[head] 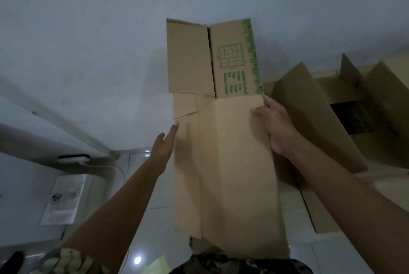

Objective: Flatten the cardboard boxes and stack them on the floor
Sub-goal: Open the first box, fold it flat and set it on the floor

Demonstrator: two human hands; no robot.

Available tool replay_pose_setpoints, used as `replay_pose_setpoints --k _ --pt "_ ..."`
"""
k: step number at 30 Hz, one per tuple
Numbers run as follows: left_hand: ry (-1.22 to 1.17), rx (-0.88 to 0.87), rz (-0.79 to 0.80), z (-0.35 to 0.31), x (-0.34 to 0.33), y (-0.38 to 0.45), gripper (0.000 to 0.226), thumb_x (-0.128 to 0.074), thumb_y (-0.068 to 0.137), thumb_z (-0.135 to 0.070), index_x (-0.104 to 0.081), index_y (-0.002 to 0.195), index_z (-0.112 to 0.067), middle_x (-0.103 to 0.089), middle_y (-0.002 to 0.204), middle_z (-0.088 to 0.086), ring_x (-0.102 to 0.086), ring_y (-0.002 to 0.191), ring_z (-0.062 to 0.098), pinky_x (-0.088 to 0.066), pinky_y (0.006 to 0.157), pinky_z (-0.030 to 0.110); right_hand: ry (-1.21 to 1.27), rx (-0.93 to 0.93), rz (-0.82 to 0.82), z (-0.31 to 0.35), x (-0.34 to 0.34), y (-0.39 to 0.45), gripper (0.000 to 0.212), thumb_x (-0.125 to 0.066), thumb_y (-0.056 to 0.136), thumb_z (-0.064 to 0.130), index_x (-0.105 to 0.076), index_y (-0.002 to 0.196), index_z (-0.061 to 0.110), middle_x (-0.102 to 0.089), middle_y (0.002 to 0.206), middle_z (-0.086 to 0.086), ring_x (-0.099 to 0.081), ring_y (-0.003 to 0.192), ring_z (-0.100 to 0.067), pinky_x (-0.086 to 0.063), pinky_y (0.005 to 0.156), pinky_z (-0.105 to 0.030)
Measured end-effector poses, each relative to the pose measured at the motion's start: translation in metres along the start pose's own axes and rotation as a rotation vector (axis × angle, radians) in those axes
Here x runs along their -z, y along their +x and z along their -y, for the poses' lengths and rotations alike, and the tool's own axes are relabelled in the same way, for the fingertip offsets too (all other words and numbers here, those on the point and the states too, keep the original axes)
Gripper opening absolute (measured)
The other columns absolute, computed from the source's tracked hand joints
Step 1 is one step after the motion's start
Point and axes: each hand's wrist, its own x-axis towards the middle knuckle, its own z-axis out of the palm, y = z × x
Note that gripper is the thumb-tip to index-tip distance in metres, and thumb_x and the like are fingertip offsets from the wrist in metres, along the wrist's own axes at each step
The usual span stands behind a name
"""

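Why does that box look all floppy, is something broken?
Nothing looks broken. The cardboard box is flattened and held upright: the right hand has its grip on the right edge, and the left hand rests flat against the left edge. Its top flaps stick up unfolded, one printed green.

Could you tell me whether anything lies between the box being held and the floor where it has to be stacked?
Nothing visible does. The box is held by the right hand, left hand at its edge; other boxes lie to the right.

Single head-worn view, facing forward and down, close over hands
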Motion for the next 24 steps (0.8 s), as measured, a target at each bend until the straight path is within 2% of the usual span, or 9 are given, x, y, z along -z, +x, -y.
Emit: replay_pose_setpoints --k 1,4,7,10,13,16,18,22,24 --pt "-0.048 0.033 0.046 -0.002 0.000 0.002 0.108 -0.046 0.070 -0.089 -0.035 0.152 -0.018 -0.036 0.155 0.005 -0.038 0.139 0.028 -0.030 0.112 0.046 0.045 -0.002 0.008 0.002 0.005 0.001 0.038 -0.051 0.097 0.006 -0.062 0.130 0.020 -0.070 0.122 -0.010 -0.064 0.115 -0.036 -0.051 0.098 -0.055" --pt "-0.225 0.095 0.311 -0.005 0.000 0.004 0.087 -0.046 0.071 -0.088 -0.054 0.136 -0.031 -0.056 0.139 0.001 -0.055 0.119 0.019 -0.037 0.102 0.041 0.176 -0.019 0.044 0.005 0.018 0.004 0.041 -0.051 0.094 0.009 -0.059 0.134 0.014 -0.065 0.129 -0.019 -0.059 0.120 -0.042 -0.045 0.103 -0.061" --pt "-0.362 0.205 0.513 0.003 0.002 0.011 0.085 -0.055 0.068 -0.085 -0.065 0.127 -0.024 -0.068 0.124 0.010 -0.063 0.116 0.030 -0.043 0.103 0.049 0.217 -0.035 0.072 0.002 0.024 0.011 0.044 -0.050 0.093 0.011 -0.057 0.136 0.014 -0.063 0.131 -0.021 -0.062 0.112 -0.039 -0.046 0.099 -0.060" --pt "-0.401 0.233 0.611 0.013 0.001 0.014 0.077 -0.057 0.078 -0.072 -0.063 0.130 -0.015 -0.066 0.127 0.013 -0.062 0.119 0.032 -0.043 0.105 0.049 0.161 -0.049 0.002 -0.004 0.026 0.020 0.040 -0.049 0.095 0.013 -0.061 0.132 0.016 -0.067 0.125 -0.020 -0.067 0.101 -0.033 -0.056 0.083 -0.047" --pt "-0.397 0.177 0.556 0.020 0.007 0.023 0.067 -0.059 0.082 -0.066 -0.065 0.129 -0.018 -0.066 0.127 0.013 -0.063 0.117 0.031 -0.044 0.105 0.049 0.037 -0.054 -0.049 -0.011 0.030 0.026 0.034 -0.049 0.099 0.014 -0.064 0.129 0.020 -0.071 0.118 -0.013 -0.068 0.102 -0.030 -0.055 0.079 -0.040" --pt "-0.266 0.150 0.419 0.020 0.018 0.030 0.064 -0.065 0.079 -0.065 -0.068 0.123 -0.018 -0.071 0.118 0.010 -0.067 0.110 0.029 -0.048 0.100 0.048 -0.142 -0.062 -0.097 -0.021 0.036 0.032 0.033 -0.048 0.102 0.015 -0.062 0.130 0.025 -0.069 0.119 -0.003 -0.065 0.107 -0.024 -0.054 0.085 -0.041" --pt "-0.172 0.074 0.270 0.018 0.020 0.034 0.063 -0.072 0.075 -0.061 -0.070 0.118 -0.015 -0.074 0.109 0.008 -0.070 0.102 0.029 -0.053 0.093 0.048 -0.249 -0.070 -0.115 -0.031 0.038 0.036 0.034 -0.045 0.104 0.016 -0.059 0.132 0.030 -0.065 0.121 0.003 -0.062 0.108 -0.020 -0.053 0.091 -0.042" --pt "-0.081 -0.084 0.037 0.020 0.006 0.034 0.036 -0.076 0.079 -0.047 -0.075 0.099 -0.017 -0.075 0.092 -0.001 -0.071 0.086 0.018 -0.056 0.071 0.030 -0.478 -0.041 -0.137 -0.062 0.038 0.043 0.035 -0.040 0.106 0.021 -0.050 0.140 0.027 -0.061 0.122 0.003 -0.060 0.108 -0.018 -0.052 0.095 -0.043" --pt "-0.005 -0.120 -0.038 0.026 -0.004 0.036 0.035 -0.074 0.082 -0.046 -0.074 0.102 -0.018 -0.072 0.091 -0.003 -0.068 0.081 0.013 -0.052 0.069 0.026 -0.600 -0.015 -0.172 -0.076 0.037 0.047 0.033 -0.040 0.106 0.021 -0.048 0.138 0.021 -0.062 0.122 -0.002 -0.060 0.112 -0.023 -0.048 0.097 -0.038"
